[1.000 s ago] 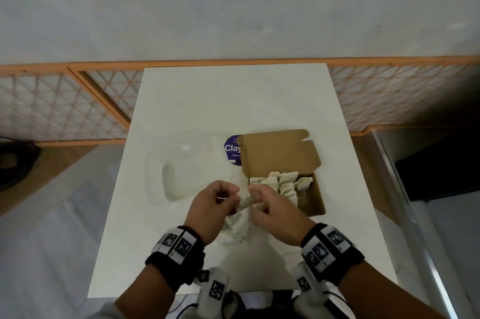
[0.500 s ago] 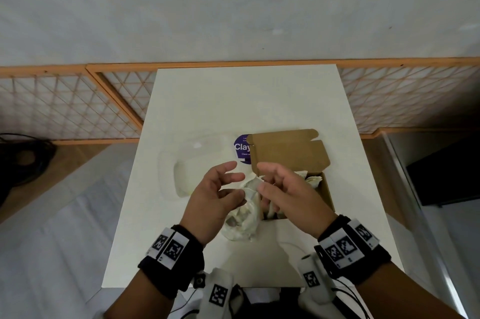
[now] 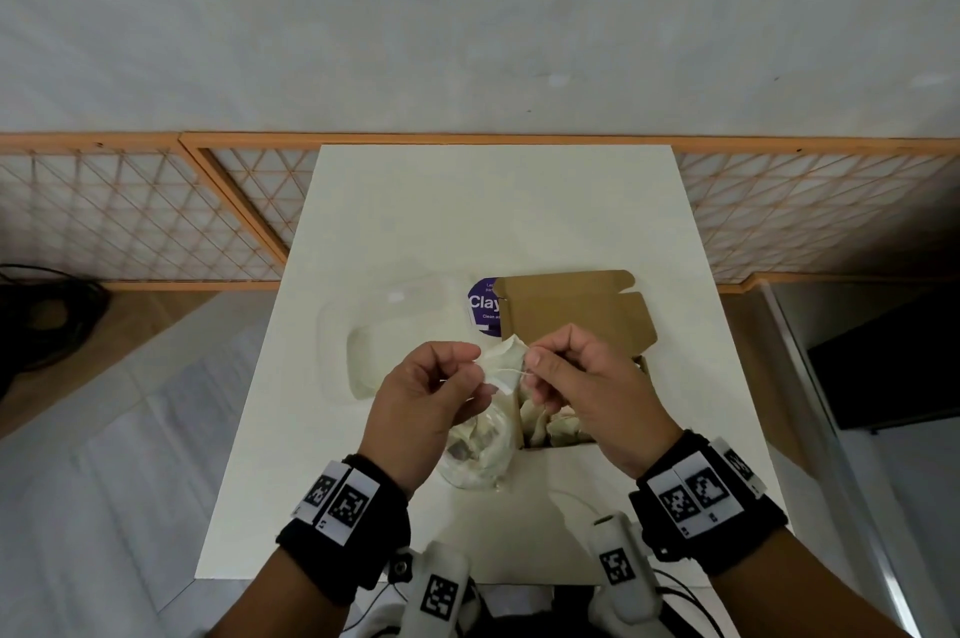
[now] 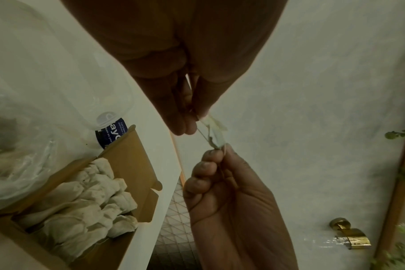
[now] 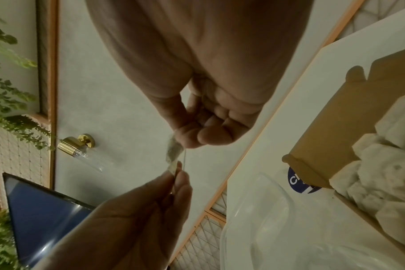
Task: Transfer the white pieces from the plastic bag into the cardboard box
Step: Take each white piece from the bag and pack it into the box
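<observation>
Since half a second ago both hands have risen from the bag's mouth and now stretch one white piece [image 3: 506, 361] between them above the near left corner of the cardboard box [image 3: 576, 310]. The left hand [image 3: 423, 403] pinches one end of it between thumb and fingertips; the right hand [image 3: 587, 385] pinches the other end, its remaining fingers curled in. In the wrist views the piece looks like a small, limp pouch with a thin thread running along it [image 4: 214, 131], held in the air clear of the table.

The box stands open, lid flap raised at the far side, and holds a packed row of white pieces [image 4: 92, 199] that fills most of its floor. The plastic bag [image 3: 480, 450] lies on the white table [image 3: 493, 211] just left of the box, below the left hand, crumpled; a few pieces show inside it, but their number cannot be made out through the film. A clear plastic lid or tray [image 3: 395, 341] rests further left, its outline faint against the table. A purple round label [image 3: 483, 307] is partly hidden behind the box flap, so only part of its lettering reads. The right hand covers the box's near right part in the head view.
</observation>
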Tool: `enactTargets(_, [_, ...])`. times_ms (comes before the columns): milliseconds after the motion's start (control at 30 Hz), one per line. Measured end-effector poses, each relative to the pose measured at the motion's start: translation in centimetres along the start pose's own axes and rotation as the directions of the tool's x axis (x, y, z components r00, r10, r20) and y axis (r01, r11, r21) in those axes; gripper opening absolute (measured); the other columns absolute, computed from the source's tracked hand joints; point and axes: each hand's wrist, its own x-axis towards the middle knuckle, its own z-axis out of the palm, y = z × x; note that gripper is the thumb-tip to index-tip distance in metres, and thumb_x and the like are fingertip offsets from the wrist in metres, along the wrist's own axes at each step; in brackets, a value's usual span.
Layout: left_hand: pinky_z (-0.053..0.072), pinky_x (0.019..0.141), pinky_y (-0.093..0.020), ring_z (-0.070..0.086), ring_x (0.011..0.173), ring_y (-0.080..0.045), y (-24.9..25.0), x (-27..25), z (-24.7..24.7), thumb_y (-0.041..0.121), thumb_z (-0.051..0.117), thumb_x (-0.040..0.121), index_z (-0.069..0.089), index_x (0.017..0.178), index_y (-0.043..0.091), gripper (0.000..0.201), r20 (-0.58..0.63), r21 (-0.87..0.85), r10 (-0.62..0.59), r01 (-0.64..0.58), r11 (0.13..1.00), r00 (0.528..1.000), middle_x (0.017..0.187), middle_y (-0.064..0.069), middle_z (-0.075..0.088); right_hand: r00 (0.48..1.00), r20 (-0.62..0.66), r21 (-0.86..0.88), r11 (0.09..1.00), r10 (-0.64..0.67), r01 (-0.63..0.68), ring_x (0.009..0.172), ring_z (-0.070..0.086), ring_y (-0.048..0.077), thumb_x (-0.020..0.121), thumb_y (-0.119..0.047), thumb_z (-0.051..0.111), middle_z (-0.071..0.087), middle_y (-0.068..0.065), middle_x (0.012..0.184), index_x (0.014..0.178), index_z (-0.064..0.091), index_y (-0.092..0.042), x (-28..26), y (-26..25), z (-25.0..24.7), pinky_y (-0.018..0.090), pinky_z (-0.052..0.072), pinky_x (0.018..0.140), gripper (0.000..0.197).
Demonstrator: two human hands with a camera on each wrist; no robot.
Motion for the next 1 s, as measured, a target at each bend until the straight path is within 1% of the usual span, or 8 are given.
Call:
enactTargets(200, [0.061,0.093,-0.048,0.070,0.079,-0.023,0.5,-0.3,0.0,0.003,0.064,0.099,0.073,0.104,0.007,0.010,-0.027,0.052,0.027,-0.025,0.998,0.999,0.080,-0.005,0.068,0.998,-0.032,-0.034,0.998,-0.051,0.050,0.070,0.047,0.024,0.102,-0.012,0.063,0.061,0.012,0.082,0.089,0.067,-0.015,-0.2,-1.0,-0.4,0.031,0.044,0.061,0.014])
enactTargets(333, [0.062,0.085,-0.036,0.070,0.080,-0.024,1.9,-0.9,0.4,0.001,0.065,0.098,0.074,0.098,0.010,0.013,0.020,0.095,0.080,-0.082,0.992,0.997,0.080,-0.003,0.070,0.995,-0.018,-0.127,0.987,-0.101,0.098,0.078,0.058,0.013,0.103,-0.010,0.060,0.074,0.010,0.104,0.094,0.065,-0.016,-0.4,-1.7,-0.6,0.019,0.048,0.068,0.012])
enactTargets(533, [0.056,0.073,-0.027,0.066,0.074,-0.014,5.0,-1.5,1.3,0.009,0.076,0.091,0.076,0.088,0.019,0.011,0.188,0.283,0.193,-0.242,0.928,0.963,0.079,-0.002,0.074,0.972,0.196,-0.114,0.982,-0.126,0.151,0.087,0.057,0.031,0.087,-0.033,0.076,0.070,-0.002,0.121,0.142,0.051,-0.043,-1.0,-3.4,-1.1,0.049,0.057,0.085,0.062])
enactTargets(600, [0.057,0.074,-0.030,0.068,0.076,-0.018,5.9,-1.6,1.6,0.011,0.077,0.092,0.076,0.089,0.019,0.008,0.231,0.324,0.225,-0.293,0.900,0.947,0.080,0.000,0.074,0.958,0.245,-0.174,0.965,-0.152,0.197,0.085,0.059,0.040,0.088,-0.038,0.079,0.069,0.001,0.116,0.138,0.059,-0.041,-1.0,-3.7,-1.0,0.058,0.056,0.083,0.054])
enactTargets(700, [0.058,0.080,-0.036,0.070,0.081,-0.027,7.4,-1.8,2.0,0.012,0.074,0.095,0.076,0.095,0.017,0.005,0.286,0.344,0.251,-0.344,0.874,0.925,0.083,0.000,0.075,0.943,0.249,-0.222,0.934,-0.223,0.280,0.071,0.058,0.019,0.098,-0.022,0.073,0.071,-0.002,0.090,0.106,0.075,-0.031,-1.1,-4.3,-0.7,0.035,0.053,0.071,0.012])
enactTargets(833, [0.049,0.073,-0.016,0.061,0.072,-0.005,9.3,-1.5,1.9,0.012,0.065,0.100,0.074,0.099,0.011,0.009,0.306,0.366,0.308,-0.410,0.835,0.901,0.074,0.010,0.068,0.936,0.249,-0.193,0.935,-0.248,0.299,0.074,0.057,0.009,0.101,-0.017,0.069,0.066,-0.006,0.077,0.093,0.075,-0.031,-1.3,-4.8,-0.7,0.028,0.050,0.071,0.018])
enactTargets(933, [0.046,0.067,-0.017,0.055,0.065,-0.004,10.7,-1.1,1.9,0.015,0.062,0.102,0.074,0.100,0.011,0.013,0.283,0.375,0.327,-0.418,0.827,0.902,0.067,0.014,0.063,0.936,0.240,-0.182,0.936,-0.256,0.302,0.075,0.058,0.009,0.101,-0.018,0.069,0.066,-0.009,0.079,0.092,0.075,-0.030,-1.2,-4.8,-0.8,0.029,0.049,0.072,0.016])
enactTargets(1000, [0.046,0.064,-0.017,0.054,0.063,-0.003,11.3,-0.6,1.7,0.015,0.062,0.102,0.074,0.101,0.013,0.012,0.240,0.390,0.335,-0.407,0.826,0.911,0.067,0.016,0.063,0.938,0.221,-0.156,0.940,-0.266,0.303,0.076,0.056,0.015,0.099,-0.027,0.070,0.065,0.004,0.080,0.095,0.075,-0.024,-1.3,-4.8,-0.9,0.034,0.048,0.072,0.007])
